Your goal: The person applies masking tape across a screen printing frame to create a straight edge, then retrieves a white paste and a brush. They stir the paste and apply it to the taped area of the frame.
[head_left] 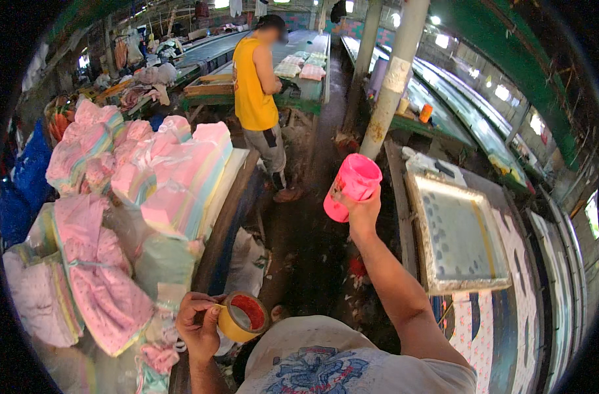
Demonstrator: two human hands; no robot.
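My right hand point(360, 209) is stretched out ahead over the aisle, wrapped round the side of a bright pink plastic container point(342, 190). The container's round mouth is open and tilted up toward me, and pink smears mark its inside. Low on the left, my left hand point(199, 323) pinches a roll of yellow tape point(239, 329) by its edge, between thumb and fingers. The roll's core is reddish inside. Piles of pink, striped folded cloth point(175, 171) lie beside my left hand, some wrapped in clear plastic.
A person point(257, 85) in a yellow sleeveless top stands ahead by a long table point(312, 46) with folded cloths on it. To the right are a post point(391, 85) and a framed printing screen point(460, 230) on a table with printed cloth. An orange container point(425, 113) stands farther back.
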